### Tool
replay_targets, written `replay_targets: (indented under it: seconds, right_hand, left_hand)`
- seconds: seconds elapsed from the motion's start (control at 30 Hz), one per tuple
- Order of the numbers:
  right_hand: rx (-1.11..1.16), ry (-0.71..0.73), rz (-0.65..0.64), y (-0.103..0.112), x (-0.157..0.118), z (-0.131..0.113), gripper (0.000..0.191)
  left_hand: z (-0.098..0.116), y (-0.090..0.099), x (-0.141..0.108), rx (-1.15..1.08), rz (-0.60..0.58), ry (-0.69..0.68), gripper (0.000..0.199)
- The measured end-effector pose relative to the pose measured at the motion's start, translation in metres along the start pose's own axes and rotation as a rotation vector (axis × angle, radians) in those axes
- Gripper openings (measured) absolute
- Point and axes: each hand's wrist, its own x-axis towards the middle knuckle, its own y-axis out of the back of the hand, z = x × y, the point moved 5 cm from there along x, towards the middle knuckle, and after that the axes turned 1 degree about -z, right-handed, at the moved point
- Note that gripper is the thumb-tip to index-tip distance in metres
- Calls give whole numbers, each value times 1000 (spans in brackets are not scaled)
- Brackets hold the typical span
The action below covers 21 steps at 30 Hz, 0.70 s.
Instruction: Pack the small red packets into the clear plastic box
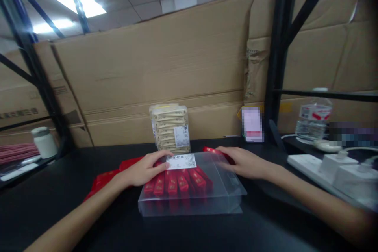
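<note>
A clear plastic box (227, 183) lies on the black table in front of me, with several red packets (173, 183) in a row inside it. On its top is a white printed label (182, 161). My left hand (147, 168) grips the box at its far left, its thumb at the label and its fingers along the far edge. At the box's far right, my right hand (243, 161) is closed around a red packet (213, 150); its lower fingers are partly hidden behind the plastic. More red packets (103, 179) lie left of the box, partly behind my left forearm.
Behind the box stands a clear pack of beige packets (169, 130) with a label. Cardboard (165, 63) walls off the back. At right are a power strip (307, 163) with white plugs and a water bottle (313, 118); at left, a white jar (44, 141).
</note>
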Motion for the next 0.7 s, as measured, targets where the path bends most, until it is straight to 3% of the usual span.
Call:
replay_targets:
  seconds: [0.33, 0.7]
  right_hand:
    - [-1, -17, 38, -1, 1, -2, 25]
    - [37, 27, 58, -2, 1, -3, 29]
  left_hand:
    - [-3, -1, -2, -1, 30, -15, 41]
    - [4, 1, 0, -5, 44, -46, 39]
